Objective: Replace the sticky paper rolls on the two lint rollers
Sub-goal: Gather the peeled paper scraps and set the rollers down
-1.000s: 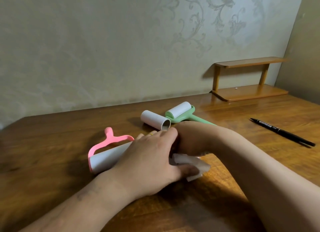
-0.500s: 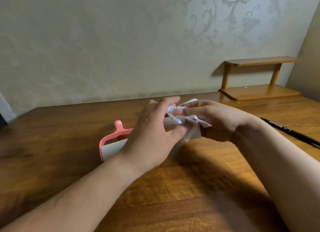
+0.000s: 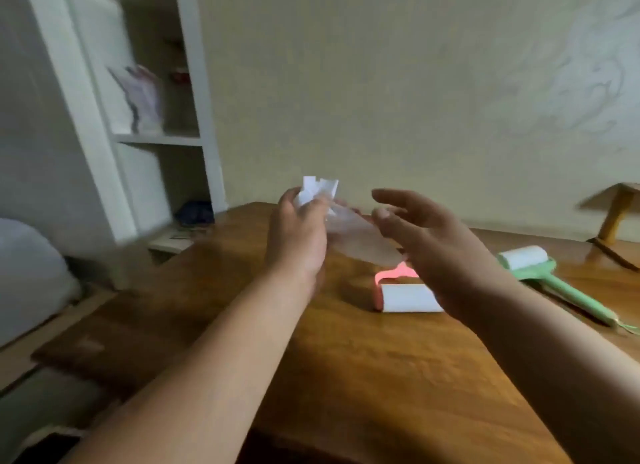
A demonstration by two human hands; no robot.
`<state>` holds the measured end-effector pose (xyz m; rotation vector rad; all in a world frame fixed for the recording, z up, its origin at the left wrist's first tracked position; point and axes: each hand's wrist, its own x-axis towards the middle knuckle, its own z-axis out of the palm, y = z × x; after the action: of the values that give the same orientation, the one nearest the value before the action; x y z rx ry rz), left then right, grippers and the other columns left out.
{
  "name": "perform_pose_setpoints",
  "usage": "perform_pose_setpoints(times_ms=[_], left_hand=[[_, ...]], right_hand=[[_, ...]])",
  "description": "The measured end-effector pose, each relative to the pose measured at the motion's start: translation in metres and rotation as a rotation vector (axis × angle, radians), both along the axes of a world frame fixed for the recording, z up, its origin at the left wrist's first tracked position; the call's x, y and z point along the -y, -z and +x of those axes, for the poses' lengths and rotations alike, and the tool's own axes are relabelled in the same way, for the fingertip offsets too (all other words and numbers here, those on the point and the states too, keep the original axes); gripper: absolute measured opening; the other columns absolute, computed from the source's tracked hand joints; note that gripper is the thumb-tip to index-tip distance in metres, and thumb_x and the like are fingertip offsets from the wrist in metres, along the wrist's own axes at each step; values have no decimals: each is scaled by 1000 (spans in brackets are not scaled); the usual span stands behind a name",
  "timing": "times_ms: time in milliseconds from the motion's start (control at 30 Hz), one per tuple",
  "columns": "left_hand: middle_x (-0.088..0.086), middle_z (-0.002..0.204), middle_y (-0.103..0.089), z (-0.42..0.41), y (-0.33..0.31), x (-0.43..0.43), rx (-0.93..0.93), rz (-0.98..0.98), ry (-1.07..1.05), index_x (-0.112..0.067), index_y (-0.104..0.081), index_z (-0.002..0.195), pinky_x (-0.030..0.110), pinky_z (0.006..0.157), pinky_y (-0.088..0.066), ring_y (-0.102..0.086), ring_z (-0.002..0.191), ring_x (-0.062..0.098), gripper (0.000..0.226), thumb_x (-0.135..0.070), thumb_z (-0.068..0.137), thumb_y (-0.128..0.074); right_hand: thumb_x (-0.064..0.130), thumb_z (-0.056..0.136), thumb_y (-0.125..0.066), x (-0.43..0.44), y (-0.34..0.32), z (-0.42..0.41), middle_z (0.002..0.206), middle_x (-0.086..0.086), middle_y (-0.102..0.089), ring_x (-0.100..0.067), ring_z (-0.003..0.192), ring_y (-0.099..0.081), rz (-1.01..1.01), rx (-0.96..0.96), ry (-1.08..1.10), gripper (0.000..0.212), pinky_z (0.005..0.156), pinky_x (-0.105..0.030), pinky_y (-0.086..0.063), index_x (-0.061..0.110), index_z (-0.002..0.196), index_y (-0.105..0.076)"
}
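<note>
My left hand (image 3: 298,235) is raised above the table and holds a crumpled white sheet of sticky paper (image 3: 318,190), which trails in a blur toward my right hand (image 3: 426,242). That hand is open, fingers spread, just right of the paper. Below it the pink lint roller (image 3: 398,290) lies on the table with a white roll on it. The green lint roller (image 3: 533,266) lies further right, also with a white roll. The loose roll is hidden from view.
The wooden table (image 3: 346,377) has its left edge near a white shelf unit (image 3: 138,134). A small wooden rack (image 3: 613,207) stands at the far right by the wall. A pale rounded object (image 3: 27,273) sits low at the left.
The view has swung left. Both hands have lifted; my right hand has let go of the crumpled paper and opened, while my left hand carries the paper up and left.
</note>
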<state>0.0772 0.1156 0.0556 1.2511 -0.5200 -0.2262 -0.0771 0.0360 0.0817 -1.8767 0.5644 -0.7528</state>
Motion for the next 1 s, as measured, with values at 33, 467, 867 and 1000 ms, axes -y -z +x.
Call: perform_pose_setpoints(times_ms=[33,467,867,1000], left_hand=[[7,128,-77,13,1,-22,-113,-62,-13,-29,-70,127,53,104,-63,-76,117,30,21,-36,107,-68],[-2,86,-57,116,94,-328,226,276,-148,0,-59,120,34,72,-50,-60,77,17,35,-33,114,-47],[1,74,-50,209,283,-474,-331,380,-663,-19,-57,88,36,61,-40,-48,61,23,26,-17,113,-47],[3,74,-61,223,363,-469,-553,495,-513,-19,-57,85,31,60,-49,-57,64,24,31,-10,110,-41]], right_hand=[[53,103,-67,-19,4,13,123,9,-76,-15,106,-77,-9,-65,-25,39,96,-45,-65,44,140,-64],[7,114,-46,-273,87,240,81,-13,-83,-23,73,-83,384,-313,-758,30,64,-34,-67,-2,104,-73],[5,110,-56,-370,214,323,85,-14,-75,-14,58,-73,377,-461,-870,22,53,-26,-60,9,97,-74],[10,109,-60,-354,269,330,95,-19,-75,-20,67,-74,264,-626,-708,12,58,-32,-64,9,100,-68]])
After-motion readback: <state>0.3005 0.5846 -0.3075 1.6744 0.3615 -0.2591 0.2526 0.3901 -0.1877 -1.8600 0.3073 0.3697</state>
